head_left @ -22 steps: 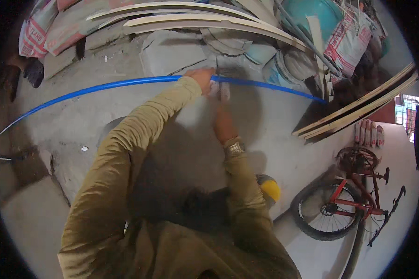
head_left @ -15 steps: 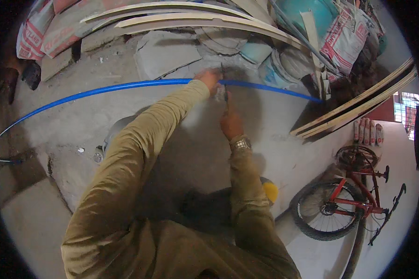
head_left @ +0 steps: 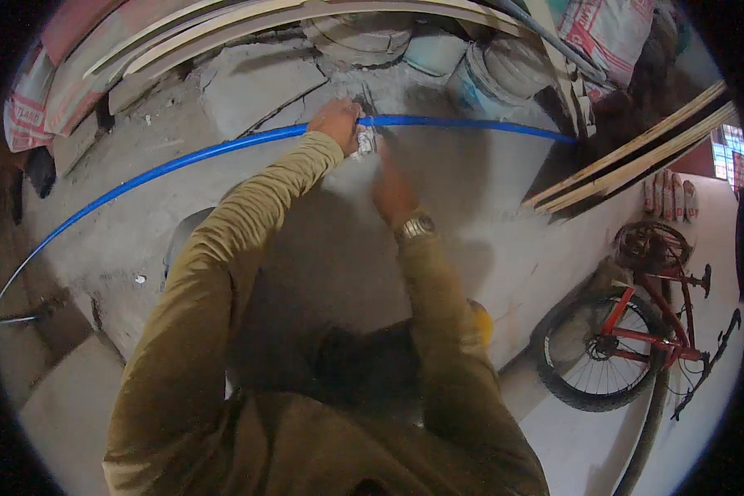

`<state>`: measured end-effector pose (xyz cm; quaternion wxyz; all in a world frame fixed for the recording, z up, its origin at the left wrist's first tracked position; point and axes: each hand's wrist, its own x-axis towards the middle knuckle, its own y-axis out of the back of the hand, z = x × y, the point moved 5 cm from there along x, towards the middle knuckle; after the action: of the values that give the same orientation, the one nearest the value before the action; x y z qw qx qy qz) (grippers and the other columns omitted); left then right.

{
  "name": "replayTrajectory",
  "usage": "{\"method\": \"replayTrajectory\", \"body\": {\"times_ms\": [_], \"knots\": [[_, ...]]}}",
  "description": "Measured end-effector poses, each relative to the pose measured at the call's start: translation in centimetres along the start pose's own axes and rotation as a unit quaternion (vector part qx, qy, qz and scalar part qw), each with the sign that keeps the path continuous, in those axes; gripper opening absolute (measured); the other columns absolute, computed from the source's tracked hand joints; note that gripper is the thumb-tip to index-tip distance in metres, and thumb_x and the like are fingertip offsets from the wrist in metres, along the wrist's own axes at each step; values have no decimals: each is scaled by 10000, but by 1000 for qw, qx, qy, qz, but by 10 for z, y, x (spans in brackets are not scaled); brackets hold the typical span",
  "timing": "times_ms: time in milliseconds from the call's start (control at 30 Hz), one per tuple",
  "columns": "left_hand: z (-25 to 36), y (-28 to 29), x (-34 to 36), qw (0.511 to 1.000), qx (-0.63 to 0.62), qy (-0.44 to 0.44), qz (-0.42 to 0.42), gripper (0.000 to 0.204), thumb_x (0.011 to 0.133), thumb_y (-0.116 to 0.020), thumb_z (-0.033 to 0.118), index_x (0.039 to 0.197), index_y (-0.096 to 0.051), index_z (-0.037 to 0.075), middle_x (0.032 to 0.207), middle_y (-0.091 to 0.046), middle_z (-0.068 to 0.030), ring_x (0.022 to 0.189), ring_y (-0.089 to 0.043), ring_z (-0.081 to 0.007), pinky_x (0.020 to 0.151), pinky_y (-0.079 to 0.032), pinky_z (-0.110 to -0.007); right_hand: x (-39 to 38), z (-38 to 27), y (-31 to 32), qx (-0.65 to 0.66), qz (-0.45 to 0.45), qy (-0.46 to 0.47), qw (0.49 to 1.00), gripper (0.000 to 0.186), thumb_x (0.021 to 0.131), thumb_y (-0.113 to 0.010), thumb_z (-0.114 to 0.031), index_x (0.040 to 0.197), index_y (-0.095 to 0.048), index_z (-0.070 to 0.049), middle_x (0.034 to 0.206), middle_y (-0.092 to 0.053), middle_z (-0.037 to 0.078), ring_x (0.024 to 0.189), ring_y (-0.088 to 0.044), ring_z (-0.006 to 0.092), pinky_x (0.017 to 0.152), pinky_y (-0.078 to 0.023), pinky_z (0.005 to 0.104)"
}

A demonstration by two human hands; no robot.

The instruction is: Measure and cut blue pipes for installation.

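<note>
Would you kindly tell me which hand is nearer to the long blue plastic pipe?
Left: the left hand grips the pipe; the right hand is just short of it, on the person's side.

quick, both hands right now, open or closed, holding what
Left hand: closed, holding the blue pipe.
Right hand: blurred; seems closed on a thin dark tool.

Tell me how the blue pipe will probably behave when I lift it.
The pipe is probably fairly stiff: it runs smooth and unkinked, though the lens may add curve. It looks slim for its length, so likely light. Its rounded, smooth-looking surface may let it twist in your left hand.
</note>
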<state>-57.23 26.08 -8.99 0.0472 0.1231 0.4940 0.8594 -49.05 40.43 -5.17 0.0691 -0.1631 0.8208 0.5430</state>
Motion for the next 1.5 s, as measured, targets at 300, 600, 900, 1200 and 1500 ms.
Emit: {"method": "replayTrajectory", "body": {"times_ms": [300, 600, 900, 1200, 1500], "knots": [[-1, -7, 2, 1000, -3, -11, -1, 250, 780, -703, 190, 984, -609, 79, 1006, -580, -147, 978, -560, -342, 846, -463, -456, -1, -2, 10, 27, -43, -35, 998, 757, 804, -446, 55, 1508, -267, -159, 995, -643, 250, 884, -631, 427, 756, -504, 511], [3, 7, -3, 1000, -9, 6, -12, 263, 759, -713, 200, 951, -603, 58, 978, -580, -146, 962, -567, -342, 830, -462, -459, -3, -9, 17, 70, -100, -70, 990, 700, 852, -411, 18, 1509, -255, -166, 1289, -537, 277, 1069, -570, 465, 898, -468, 495], [3, 5, -4, 998, -20, -44, 47, 258, 777, -693, 179, 992, -605, 65, 970, -588, -139, 951, -560, -347, 828, -458, -457, 2, 11, 0, 123, -16, 19, 992, 667, 881, -449, -38, 1507, -242, -135, 1105, -605, 298, 856, -607, 469, 742, -497, 521], [-17, -6, -12, 999, -14, -12, 26, 277, 765, -706, 181, 989, -587, 71, 989, -561, -141, 964, -553, -344, 808, -465, -453, -8, -10, 9, 88, -165, -136, 973, 754, 868, -533, -49, 1527, -202, -206, 1151, -623, 260, 953, -641, 433, 780, -521, 501], [-11, 9, -11, 1000, -5, -2, 6, 240, 789, -660, 189, 999, -606, 86, 973, -575, -124, 973, -556, -323, 831, -463, -442, -17, 5, -9, 92, -53, -36, 994, 575, 903, -424, -34, 1463, -332, -131, 1103, -619, 282, 1003, -597, 460, 868, -463, 530]]}}
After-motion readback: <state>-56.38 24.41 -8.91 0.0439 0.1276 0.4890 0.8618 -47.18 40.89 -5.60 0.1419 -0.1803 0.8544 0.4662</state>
